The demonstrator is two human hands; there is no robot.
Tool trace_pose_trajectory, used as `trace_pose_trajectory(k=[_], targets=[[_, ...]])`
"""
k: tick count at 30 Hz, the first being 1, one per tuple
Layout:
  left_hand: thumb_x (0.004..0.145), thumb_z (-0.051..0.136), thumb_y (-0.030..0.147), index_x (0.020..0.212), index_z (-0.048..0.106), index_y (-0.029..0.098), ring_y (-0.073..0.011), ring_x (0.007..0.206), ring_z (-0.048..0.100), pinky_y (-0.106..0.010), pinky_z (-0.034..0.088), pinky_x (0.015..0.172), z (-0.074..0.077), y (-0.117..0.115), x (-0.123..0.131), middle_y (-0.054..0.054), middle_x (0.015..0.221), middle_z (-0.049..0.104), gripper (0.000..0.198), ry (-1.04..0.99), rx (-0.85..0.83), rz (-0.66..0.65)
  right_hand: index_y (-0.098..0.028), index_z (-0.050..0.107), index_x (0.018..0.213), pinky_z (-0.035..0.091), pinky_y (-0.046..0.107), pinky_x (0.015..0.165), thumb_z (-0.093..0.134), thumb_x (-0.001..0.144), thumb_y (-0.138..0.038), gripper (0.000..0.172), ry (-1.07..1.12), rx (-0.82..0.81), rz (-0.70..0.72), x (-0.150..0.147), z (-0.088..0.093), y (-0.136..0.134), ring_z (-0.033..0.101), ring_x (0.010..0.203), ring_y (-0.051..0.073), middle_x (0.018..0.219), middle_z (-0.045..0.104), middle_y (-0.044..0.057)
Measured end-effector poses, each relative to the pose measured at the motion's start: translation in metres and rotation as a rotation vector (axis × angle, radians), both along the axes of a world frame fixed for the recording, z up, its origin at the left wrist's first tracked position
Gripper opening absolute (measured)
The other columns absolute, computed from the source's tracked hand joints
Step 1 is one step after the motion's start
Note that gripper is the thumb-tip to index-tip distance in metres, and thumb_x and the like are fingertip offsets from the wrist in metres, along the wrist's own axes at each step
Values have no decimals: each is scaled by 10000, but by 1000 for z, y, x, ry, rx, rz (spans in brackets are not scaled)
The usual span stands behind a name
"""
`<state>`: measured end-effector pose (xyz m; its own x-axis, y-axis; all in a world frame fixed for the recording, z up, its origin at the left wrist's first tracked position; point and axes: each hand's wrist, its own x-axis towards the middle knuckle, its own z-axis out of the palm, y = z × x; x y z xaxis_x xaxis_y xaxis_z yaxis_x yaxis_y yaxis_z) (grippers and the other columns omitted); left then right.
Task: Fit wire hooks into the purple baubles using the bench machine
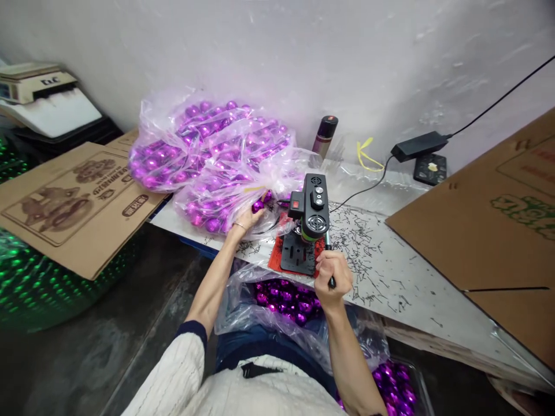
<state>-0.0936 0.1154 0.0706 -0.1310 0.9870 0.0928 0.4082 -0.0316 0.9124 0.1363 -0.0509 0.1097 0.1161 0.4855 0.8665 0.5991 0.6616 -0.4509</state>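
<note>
My left hand [249,218] is at the front edge of the clear bags of purple balls [234,136], its fingers closed on a purple ball [258,206]. Wrapped round the black handle [332,282] of a small press machine [315,205] is my right hand [333,274]. The machine has a flat black base plate [298,254] on a red sheet [276,254]. Below the table edge, an open plastic bag of purple balls [286,297] rests at my lap.
Small dark pins [362,248] are scattered over the white table [416,277]. A spray can [325,136] and a power adapter [420,145] stand near the wall. Cardboard [73,208] lies left, with a carton [498,231] at right. More purple balls [394,387] sit low right.
</note>
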Motion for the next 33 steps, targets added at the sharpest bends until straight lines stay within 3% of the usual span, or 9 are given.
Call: trace_pose_trajectory(k=[3, 5, 7, 10, 14, 17, 21, 28, 33], targets=[[939, 577, 581, 1164, 690, 166, -257, 956, 736, -378, 638, 779, 3, -33, 8, -107, 1059, 755, 486, -477, -189, 5, -229, 488, 703, 438, 273, 577, 456, 938, -81, 280, -11, 0, -1, 1, 1, 0, 566, 628, 130, 652, 561, -11], [976, 415, 676, 1129, 691, 153, -218, 809, 741, -310, 618, 617, 1, -60, 15, -123, 1000, 756, 610, -682, -315, -43, -229, 488, 707, 432, 273, 574, 458, 944, -91, 276, -9, -1, -12, 1, 2, 0, 562, 624, 128, 662, 565, -8], [970, 401, 703, 1110, 683, 145, -197, 757, 731, -279, 597, 576, -3, -85, 23, -134, 993, 752, 641, -801, -396, -112, -229, 483, 714, 429, 272, 576, 458, 947, -89, 273, -7, -1, -20, 1, 3, 0, 557, 627, 126, 666, 560, -9], [936, 576, 625, 1161, 653, 181, -177, 795, 733, -262, 601, 639, -12, -111, 37, -107, 1039, 746, 504, -915, -435, -171, -229, 483, 724, 432, 269, 588, 460, 945, -81, 267, -21, -9, -14, 2, 4, 0, 555, 636, 124, 668, 555, -12], [820, 781, 450, 1312, 581, 228, -147, 740, 725, -217, 552, 590, -28, -122, 63, -69, 1054, 741, 576, -772, -413, -198, -228, 498, 735, 433, 275, 593, 460, 945, -86, 256, -40, -17, -3, 4, 6, 0, 560, 637, 128, 673, 570, -8], [774, 815, 444, 1326, 586, 200, -124, 635, 670, -224, 522, 560, -39, -120, 81, -44, 963, 741, 646, -497, -290, -192, -227, 517, 742, 436, 283, 596, 461, 943, -95, 247, -57, -26, -5, 5, 7, -1, 570, 639, 135, 686, 595, 0], [742, 842, 468, 1286, 639, 186, -152, 634, 642, -273, 542, 651, -45, -117, 88, 15, 763, 698, 645, -101, -105, -214, -227, 532, 756, 437, 286, 596, 462, 937, -96, 234, -75, -22, -9, 6, 7, -1, 581, 646, 139, 705, 617, 5], [812, 786, 498, 1303, 620, 182, -294, 1072, 695, -412, 562, 935, -47, -114, 90, -127, 1190, 719, 608, 209, 178, -258, -231, 494, 736, 440, 280, 601, 450, 953, -105, 255, -84, -27, -14, 5, 8, -2, 574, 642, 133, 690, 590, 0], [825, 777, 490, 1335, 593, 176, -313, 1215, 640, -480, 503, 1056, -63, -109, 99, -155, 1282, 681, 626, 187, 319, -298, -230, 492, 744, 436, 271, 604, 450, 953, -100, 250, -81, -35, -3, 6, 10, -3, 569, 658, 130, 705, 578, -1]])
